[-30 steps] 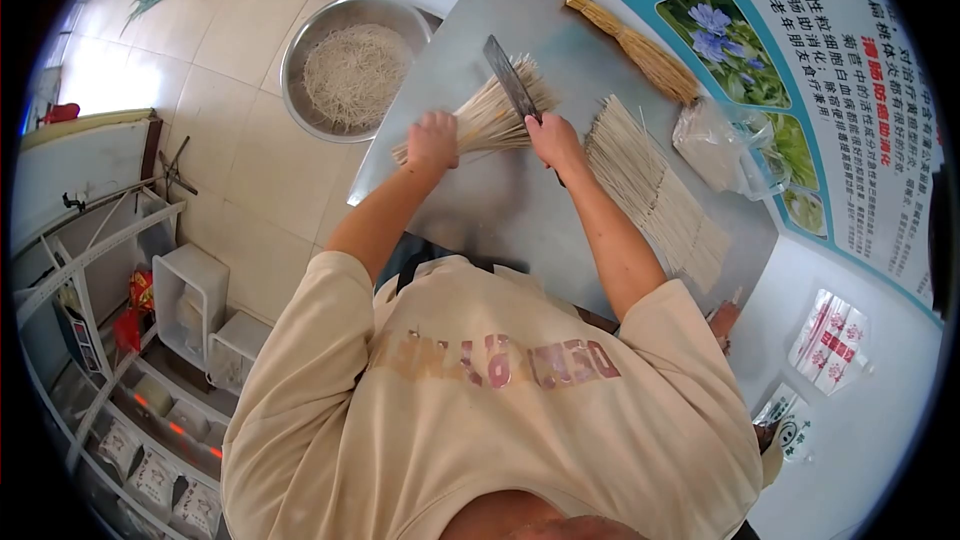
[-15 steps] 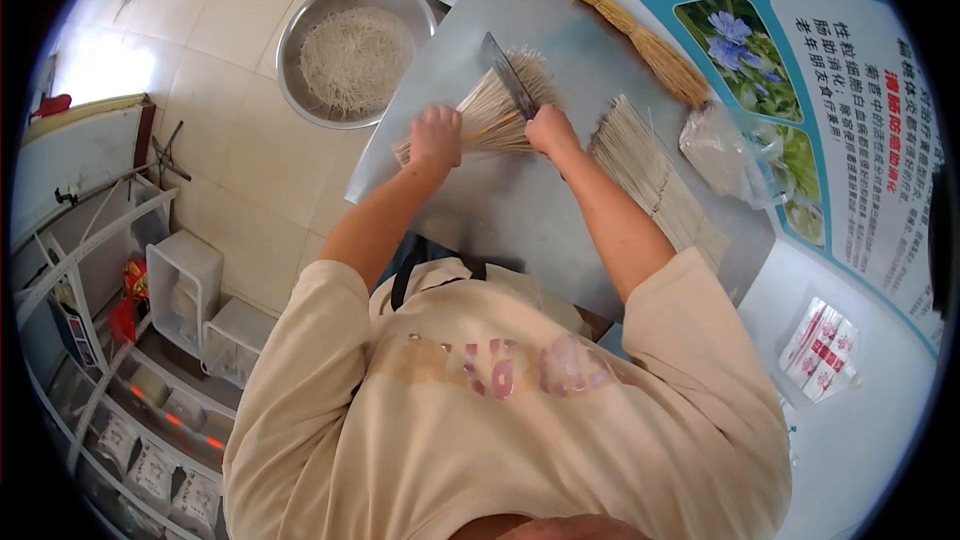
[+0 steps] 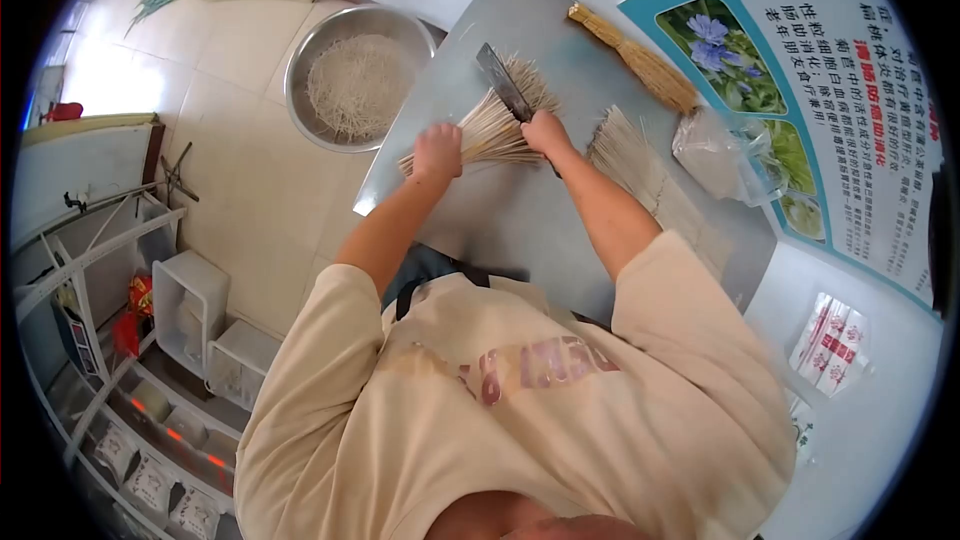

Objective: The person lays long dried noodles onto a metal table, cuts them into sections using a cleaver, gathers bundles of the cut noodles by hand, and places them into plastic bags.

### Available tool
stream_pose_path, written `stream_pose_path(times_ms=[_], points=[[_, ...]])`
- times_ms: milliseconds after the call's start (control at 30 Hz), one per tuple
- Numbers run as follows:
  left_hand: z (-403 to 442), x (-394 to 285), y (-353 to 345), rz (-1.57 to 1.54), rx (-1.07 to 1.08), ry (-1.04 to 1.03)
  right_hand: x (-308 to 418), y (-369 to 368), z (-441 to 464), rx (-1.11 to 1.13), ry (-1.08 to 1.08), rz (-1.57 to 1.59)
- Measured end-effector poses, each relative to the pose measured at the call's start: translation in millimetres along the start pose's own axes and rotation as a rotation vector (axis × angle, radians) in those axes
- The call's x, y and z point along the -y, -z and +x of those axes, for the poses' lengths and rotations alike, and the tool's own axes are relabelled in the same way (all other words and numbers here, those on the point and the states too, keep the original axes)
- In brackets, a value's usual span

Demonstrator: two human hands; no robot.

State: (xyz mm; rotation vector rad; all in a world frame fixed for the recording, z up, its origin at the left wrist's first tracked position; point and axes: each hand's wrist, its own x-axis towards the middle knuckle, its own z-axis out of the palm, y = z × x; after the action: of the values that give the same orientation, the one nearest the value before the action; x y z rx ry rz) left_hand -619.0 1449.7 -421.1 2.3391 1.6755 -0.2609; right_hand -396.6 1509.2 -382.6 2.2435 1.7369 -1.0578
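Clock centred on the bundle, 12 straight away from you. Nearest first.

Surface [image 3: 490, 205]: bare metal, shadowed, at 6 o'clock, between your body and the work.

Left grip [image 3: 438, 150]: fingers closed over the narrow end of the bundle [image 3: 485, 136], about 8 to 9 o'clock; thumb position hidden. The bundle of thin pale strands lies on the surface in front of you, gathered under this hand and fanning toward 1 to 2 o'clock.

Right grip [image 3: 546, 132]: at 3 o'clock, closed round the handle of the knife [image 3: 503, 83]. Blade lies across the fan, tip toward 11. Cannot tell how deep the edge sits among the strands.

Handling notes (judgement): press the gathered end firmly, as loose strands would probably roll and spread under the blade. Hold the left fingertips tucked back from the blade line. Square the blade to the strands and bear down evenly along its length; a slanted edge would likely give uneven ends.

Farther: a flat row of similar strands [image 3: 655, 180] at 3 to 4 o'clock, apart from the bundle; guard it from your right forearm. Straw brush [image 3: 640, 62] at 2, clear plastic bag [image 3: 725, 150] at 3. Metal basin [image 3: 298, 80] at 10, beyond the surface edge, holding fine strands.
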Motion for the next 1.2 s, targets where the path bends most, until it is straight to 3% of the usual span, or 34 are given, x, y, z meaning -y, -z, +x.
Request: stream_pose_path(times_ms=[233, 700, 767, 967, 1033, 1200], points=[[-2, 3, 1, 0.012, 0.1, -0.022, -29, 50, -68, 0.018, -0.09, 0.306], [-7, 3, -3, 0.002, 0.01, -0.044, -54, -14, -70, 0.204, -0.256, 0.109], [-5, 5, -5, 0.022, -0.004, -0.051, -56, -30, -63, 0.03, -0.148, 0.061], [2, 6, -9, 0.053, 0.136, -0.039, -50, -18, -57, -0.097, 0.037, -0.086], [-3, 6, 4, 0.045, 0.138, -0.059, -37, 20, -72, 0.122, -0.132, 0.148], [-1, 5, -4, 0.014, 0.148, -0.065, -50, 34, -96, 0.142, -0.142, 0.178]])
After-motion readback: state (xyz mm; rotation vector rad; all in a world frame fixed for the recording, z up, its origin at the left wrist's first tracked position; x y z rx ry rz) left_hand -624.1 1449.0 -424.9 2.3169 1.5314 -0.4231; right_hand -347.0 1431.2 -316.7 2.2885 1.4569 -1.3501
